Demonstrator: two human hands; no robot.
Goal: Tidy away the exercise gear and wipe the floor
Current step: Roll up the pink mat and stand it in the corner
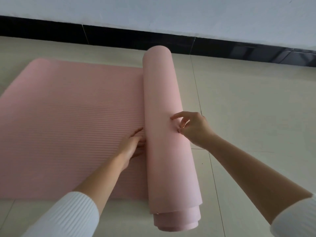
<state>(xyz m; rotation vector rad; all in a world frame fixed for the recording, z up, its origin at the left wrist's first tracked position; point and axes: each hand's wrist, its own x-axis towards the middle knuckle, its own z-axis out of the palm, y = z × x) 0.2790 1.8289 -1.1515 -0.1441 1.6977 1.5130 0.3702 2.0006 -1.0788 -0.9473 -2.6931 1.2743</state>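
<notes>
A pink exercise mat [68, 120] lies on the tiled floor, its ribbed flat part spread to the left. Its right part is wound into a thick roll [164, 103] running from near the wall toward me, with uneven layers showing at the near end. My left hand [132, 146] rests on the flat mat against the left side of the roll, fingers straight along the seam. My right hand [191, 129] hovers at the roll's right side with loosely curled fingers, fingertips touching its surface and holding nothing.
Pale floor tiles [248, 108] with thin grout lines stretch to the right of the roll. A black skirting strip [111, 35] runs along the foot of the white wall [171, 12] just beyond the roll's far end.
</notes>
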